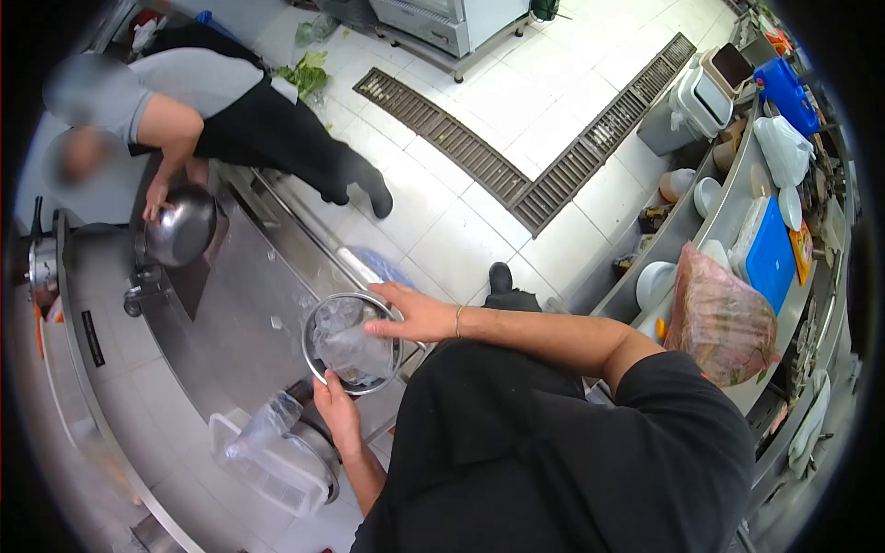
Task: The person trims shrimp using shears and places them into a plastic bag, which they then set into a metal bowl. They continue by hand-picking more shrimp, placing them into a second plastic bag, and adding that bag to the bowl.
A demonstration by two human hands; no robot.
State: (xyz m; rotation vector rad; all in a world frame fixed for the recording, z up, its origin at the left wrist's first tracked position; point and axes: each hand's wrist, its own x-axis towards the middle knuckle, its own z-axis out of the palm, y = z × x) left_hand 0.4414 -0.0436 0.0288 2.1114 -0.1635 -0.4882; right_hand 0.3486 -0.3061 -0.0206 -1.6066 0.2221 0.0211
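Note:
A round metal pot (398, 361) with a shiny rim is held in front of my body, above the edge of the steel counter. Crumpled clear plastic (346, 336) lies inside it. My left hand (337, 415) grips the near rim from below, thumb up on the edge. At the far right side of the rim is my right hand (415, 315), its fingers over the edge and its thumb reaching across the inside by the plastic. What lies under the plastic is hard to make out.
Another person holds a large metal bowl (184, 226) at the sink end of the steel counter (253, 313). A white plastic basket (267, 475) with clear bags sits lower left. Behind my right arm are a bulging pink bag (719, 318) and a blue board (767, 253). Drain grates (452, 134) cross the tiled floor.

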